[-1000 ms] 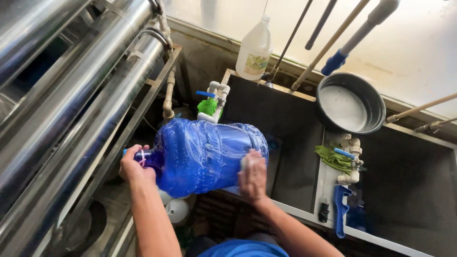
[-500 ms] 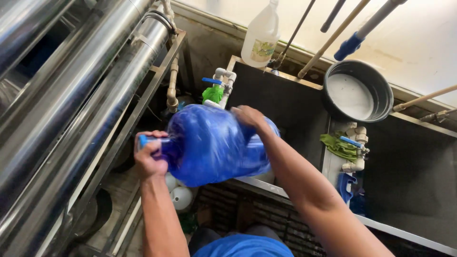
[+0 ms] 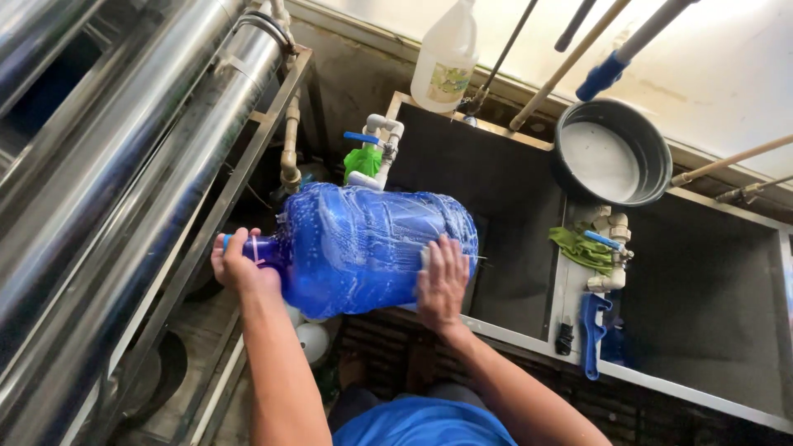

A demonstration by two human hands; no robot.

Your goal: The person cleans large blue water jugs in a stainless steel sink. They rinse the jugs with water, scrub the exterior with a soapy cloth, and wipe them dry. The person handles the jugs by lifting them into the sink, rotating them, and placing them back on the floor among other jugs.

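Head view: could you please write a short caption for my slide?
Left hand grips the neck of a soapy blue water jug held sideways; right hand presses its side.

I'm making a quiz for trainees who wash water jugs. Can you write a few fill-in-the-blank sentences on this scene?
1. The left hand grips the big jug at its ____.
2. The jug's plastic is ____ in colour.
3. The right hand lies flat on the jug's soapy ____.
4. The round grey basin on the sink's rim holds a ____ liquid.

Missing words: neck; blue; side; white
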